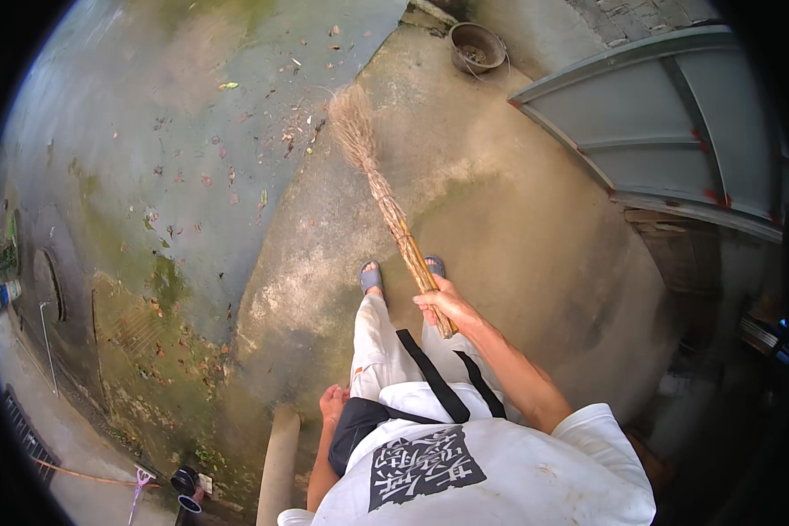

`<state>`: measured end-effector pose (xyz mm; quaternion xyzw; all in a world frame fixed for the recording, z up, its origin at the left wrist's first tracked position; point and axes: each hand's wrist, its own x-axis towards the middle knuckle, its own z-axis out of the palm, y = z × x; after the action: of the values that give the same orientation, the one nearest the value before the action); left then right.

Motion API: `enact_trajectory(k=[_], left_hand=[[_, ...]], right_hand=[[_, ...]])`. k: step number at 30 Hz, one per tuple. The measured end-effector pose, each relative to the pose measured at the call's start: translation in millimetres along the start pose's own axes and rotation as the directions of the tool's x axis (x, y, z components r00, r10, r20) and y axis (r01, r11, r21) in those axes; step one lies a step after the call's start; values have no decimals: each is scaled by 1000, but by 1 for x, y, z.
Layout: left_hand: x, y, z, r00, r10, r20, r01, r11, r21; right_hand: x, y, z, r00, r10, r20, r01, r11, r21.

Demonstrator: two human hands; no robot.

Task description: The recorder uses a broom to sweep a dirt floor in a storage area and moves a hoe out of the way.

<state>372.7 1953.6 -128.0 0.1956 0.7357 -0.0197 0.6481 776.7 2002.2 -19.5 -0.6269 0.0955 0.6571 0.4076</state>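
My right hand [444, 302] is wrapped round the handle end of a long twig broom [393, 212], in front of my legs. The broom slants away to the upper left, and its frayed brush end [352, 123] is over the edge between tan concrete and a greyer, wet-looking floor. Beside the brush end lie scattered dry leaves and bits of litter [291, 140]. Down by my left hip hangs my left hand [332, 401], away from the broom. Its fingers look partly curled, but they are small and partly turned from view, so what they do is unclear.
A round bucket [478, 48] with a thin wire handle stands at the far right. Grey metal panels [640, 114] rise on the right. Fallen leaves dot the grey floor [210, 123] and mossy patches. A pale post [279, 465] stands near my left side.
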Motion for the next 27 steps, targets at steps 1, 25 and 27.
enact_trajectory(k=[1, 25, 27], left_hand=[[-1, -2, 7, 1000, 14, 10, -14, 1000, -21], [-86, -3, 291, 952, -76, -295, -57, 908, -415], [-76, -5, 304, 961, -97, -259, -60, 841, -537]], right_hand=[[5, -2, -5, 1000, -17, 2, 17, 1000, -21], [107, -141, -9, 618, 636, 462, -107, 650, -752], [127, -136, -10, 515, 746, 422, -198, 583, -788]])
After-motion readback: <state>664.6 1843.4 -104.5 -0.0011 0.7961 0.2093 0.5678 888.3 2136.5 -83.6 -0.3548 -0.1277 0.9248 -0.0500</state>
